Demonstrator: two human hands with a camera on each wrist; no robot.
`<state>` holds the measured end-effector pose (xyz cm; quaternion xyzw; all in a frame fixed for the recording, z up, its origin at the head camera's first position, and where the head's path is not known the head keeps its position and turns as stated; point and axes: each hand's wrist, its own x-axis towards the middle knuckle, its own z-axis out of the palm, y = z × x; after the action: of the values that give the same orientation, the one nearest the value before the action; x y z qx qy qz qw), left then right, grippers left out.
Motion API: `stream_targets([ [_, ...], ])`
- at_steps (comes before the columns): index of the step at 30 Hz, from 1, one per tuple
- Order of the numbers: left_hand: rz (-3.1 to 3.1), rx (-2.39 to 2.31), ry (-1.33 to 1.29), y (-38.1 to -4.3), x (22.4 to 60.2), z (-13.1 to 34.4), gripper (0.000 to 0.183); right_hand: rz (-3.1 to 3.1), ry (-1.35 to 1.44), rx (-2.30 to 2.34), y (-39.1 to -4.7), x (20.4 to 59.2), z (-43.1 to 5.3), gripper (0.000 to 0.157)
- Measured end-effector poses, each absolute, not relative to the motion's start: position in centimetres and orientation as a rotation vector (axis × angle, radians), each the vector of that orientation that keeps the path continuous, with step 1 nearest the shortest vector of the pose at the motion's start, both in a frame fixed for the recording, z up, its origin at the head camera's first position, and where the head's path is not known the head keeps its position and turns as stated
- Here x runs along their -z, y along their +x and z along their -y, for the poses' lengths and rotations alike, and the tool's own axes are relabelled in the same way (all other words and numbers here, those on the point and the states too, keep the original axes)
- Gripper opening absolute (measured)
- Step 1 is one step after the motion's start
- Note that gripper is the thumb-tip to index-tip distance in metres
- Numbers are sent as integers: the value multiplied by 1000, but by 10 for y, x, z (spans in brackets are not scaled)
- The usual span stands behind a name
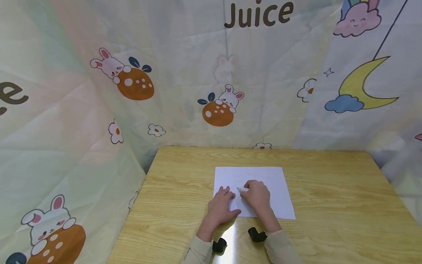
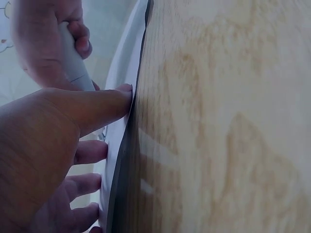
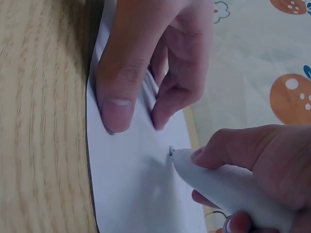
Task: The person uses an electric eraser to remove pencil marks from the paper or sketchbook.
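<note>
A sheet of white paper (image 1: 277,198) lies on the wooden table. My left hand (image 1: 221,207) rests on its left part, fingers spread and thumb out near the front edge. In the left wrist view that thumb (image 2: 109,104) presses at the paper's edge. My right hand (image 1: 258,196) pinches a thick white pen (image 3: 228,189) with a tapered end and a small dark tip. The tip meets the paper a short way from the left fingers, beside a small dark mark (image 3: 171,150). The pen's rear end is hidden by the palm.
The wooden table (image 1: 336,190) extends on both sides of the paper. Black wrist pieces (image 1: 256,234) sit by both beige sleeves (image 1: 281,247). A printed cloth (image 1: 178,73) with rabbits and a moon hangs behind and left of the table.
</note>
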<state>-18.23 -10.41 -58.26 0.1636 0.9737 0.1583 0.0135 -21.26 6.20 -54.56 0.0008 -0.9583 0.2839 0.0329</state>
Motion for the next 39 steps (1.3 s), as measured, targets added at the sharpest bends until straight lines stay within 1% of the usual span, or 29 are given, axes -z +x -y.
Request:
stream_targets([
  [8, -3036, -482, 511, -182, 584, 105, 54, 2940, 17, -873, -212, 545, -62, 17],
  [15, -3031, -482, 530, -182, 581, 103, 54, 2955, -40, -867, -212, 547, -65, 17],
  [20, -3047, -497, 526, -184, 577, 103, 53, 2913, 0, -874, -216, 546, -65, 17],
  [26, -3019, -498, 524, -181, 578, 103, 54, 2973, -65, -875, -212, 547, -68, 17],
  [30, -3036, -510, 529, -181, 580, 102, 54, 2937, -20, -874, -211, 546, -69, 17],
  [35, -3026, -499, 538, -180, 582, 102, 54, 2959, -50, -866, -208, 548, -70, 17],
  [39, -3035, -496, 533, -180, 581, 103, 54, 2935, -22, -874, -210, 548, -69, 17],
])
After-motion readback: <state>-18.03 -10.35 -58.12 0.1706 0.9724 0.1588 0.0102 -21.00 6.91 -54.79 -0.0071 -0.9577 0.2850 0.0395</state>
